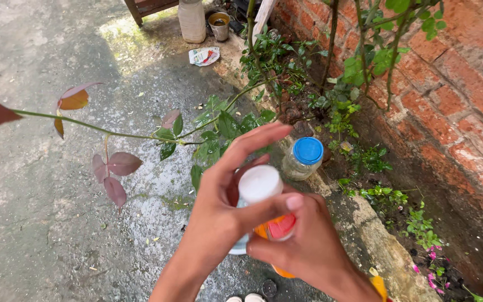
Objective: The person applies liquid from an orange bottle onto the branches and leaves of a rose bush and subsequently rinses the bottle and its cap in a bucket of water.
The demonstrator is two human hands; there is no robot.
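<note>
I hold a small bottle with a white cap [259, 183] and an orange-and-red label in front of me, low in the view. My right hand [308, 246] grips the bottle's body from below. My left hand [227, 196] sits over the cap, thumb across its front and fingers stretched up behind it. Just beyond, a clear plastic jar with a blue lid [304, 158] stands on the stone kerb [375, 235] of the plant bed.
A long rose stem with reddish and green leaves [118, 134] reaches left over the wet concrete floor [40, 184]. A red brick wall [454, 84] backs the plant bed on the right. A pale jar [192, 20], a tin [219, 24] and a wrapper [204, 55] lie at the top.
</note>
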